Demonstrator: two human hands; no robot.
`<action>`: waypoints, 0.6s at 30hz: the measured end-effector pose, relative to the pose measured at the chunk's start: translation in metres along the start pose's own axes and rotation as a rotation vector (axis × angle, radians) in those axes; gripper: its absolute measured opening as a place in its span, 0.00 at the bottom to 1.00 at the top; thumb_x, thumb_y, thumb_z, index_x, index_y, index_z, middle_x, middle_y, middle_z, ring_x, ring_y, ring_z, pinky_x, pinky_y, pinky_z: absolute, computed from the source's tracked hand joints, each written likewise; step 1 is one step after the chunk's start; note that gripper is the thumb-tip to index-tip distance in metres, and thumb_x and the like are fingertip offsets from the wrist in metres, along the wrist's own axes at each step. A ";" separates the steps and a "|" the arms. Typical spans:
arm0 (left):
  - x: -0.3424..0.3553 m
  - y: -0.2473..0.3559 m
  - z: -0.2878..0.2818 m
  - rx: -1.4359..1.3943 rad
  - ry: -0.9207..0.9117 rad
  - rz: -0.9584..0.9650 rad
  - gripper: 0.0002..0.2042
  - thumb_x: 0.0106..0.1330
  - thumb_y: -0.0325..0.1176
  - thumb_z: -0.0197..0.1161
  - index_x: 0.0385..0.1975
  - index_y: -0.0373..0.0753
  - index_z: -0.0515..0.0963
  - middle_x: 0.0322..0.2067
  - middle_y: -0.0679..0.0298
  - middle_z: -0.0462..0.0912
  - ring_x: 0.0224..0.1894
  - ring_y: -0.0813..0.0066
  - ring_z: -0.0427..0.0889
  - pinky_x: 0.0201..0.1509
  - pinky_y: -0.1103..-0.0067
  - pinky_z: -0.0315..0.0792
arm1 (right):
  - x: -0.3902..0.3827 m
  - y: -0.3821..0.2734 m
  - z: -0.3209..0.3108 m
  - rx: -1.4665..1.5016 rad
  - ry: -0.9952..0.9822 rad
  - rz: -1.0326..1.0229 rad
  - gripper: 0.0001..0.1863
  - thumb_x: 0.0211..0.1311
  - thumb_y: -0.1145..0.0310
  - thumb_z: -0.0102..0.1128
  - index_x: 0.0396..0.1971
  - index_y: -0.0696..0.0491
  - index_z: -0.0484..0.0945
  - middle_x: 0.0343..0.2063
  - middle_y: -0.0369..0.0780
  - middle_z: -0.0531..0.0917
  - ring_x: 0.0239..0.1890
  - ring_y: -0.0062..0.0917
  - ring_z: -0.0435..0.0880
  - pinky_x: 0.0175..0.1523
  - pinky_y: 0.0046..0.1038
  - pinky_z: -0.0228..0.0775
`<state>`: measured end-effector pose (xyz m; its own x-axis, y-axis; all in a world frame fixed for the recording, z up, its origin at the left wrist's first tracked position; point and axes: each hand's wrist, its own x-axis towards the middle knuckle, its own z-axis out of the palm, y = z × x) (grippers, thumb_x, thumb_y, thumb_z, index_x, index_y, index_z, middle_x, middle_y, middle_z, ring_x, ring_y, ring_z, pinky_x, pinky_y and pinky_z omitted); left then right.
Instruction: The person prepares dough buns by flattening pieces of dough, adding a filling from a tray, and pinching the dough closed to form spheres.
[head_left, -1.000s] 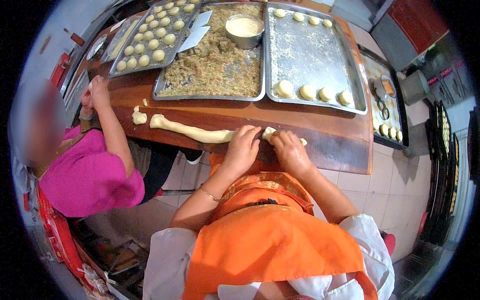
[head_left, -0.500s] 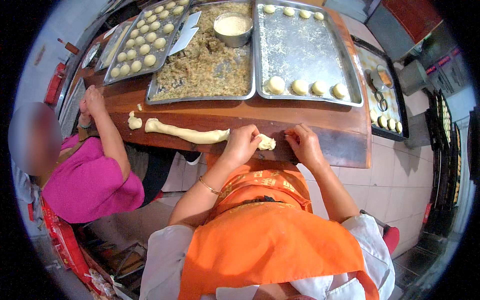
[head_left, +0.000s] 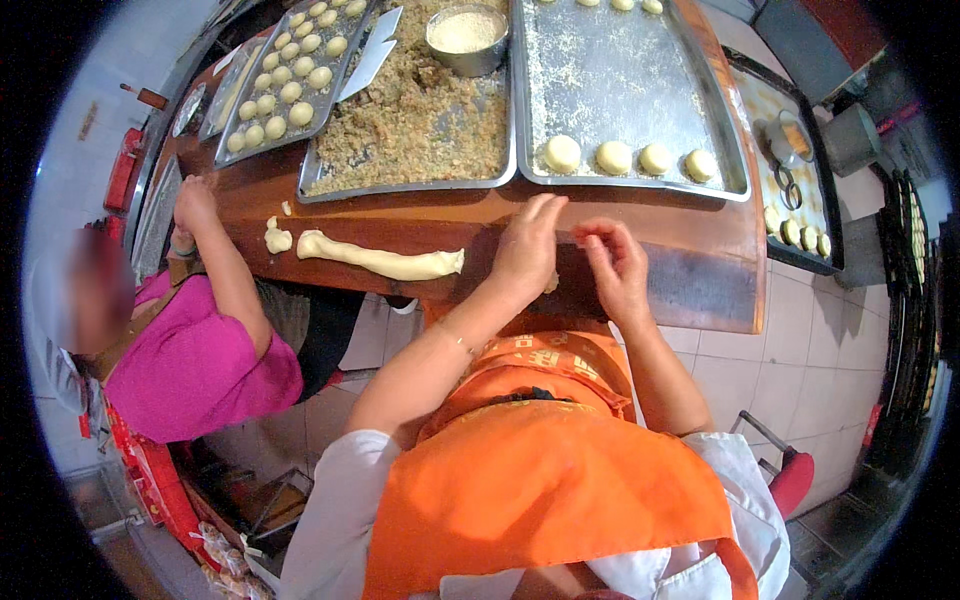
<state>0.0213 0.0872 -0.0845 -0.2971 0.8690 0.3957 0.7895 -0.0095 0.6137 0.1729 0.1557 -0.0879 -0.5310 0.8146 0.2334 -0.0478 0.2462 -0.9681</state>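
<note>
One dough rope [head_left: 380, 259] lies left to right, right end nearer; right grip [head_left: 621, 268] loosely parted; left grip [head_left: 527, 250], cannot tell.

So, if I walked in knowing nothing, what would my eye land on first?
Probably the bright orange apron at the bottom centre, with the wearer's left hand and right hand close together above it, over the wooden table's near edge. Next, the long pale dough roll lying left of those hands. Then the vivid pink top of another person at the left.
</note>
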 end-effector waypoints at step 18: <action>0.026 -0.002 0.015 0.259 -0.402 0.292 0.35 0.70 0.48 0.57 0.74 0.45 0.56 0.72 0.53 0.60 0.74 0.52 0.58 0.77 0.54 0.46 | -0.032 -0.021 -0.053 0.214 0.147 0.093 0.09 0.72 0.75 0.55 0.48 0.60 0.77 0.42 0.38 0.83 0.44 0.19 0.83 0.51 0.24 0.76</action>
<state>0.0203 0.1167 -0.0855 0.1417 0.9693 0.2009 0.9295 -0.2001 0.3099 0.2354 0.1522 -0.0702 -0.4139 0.8998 0.1379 -0.1905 0.0625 -0.9797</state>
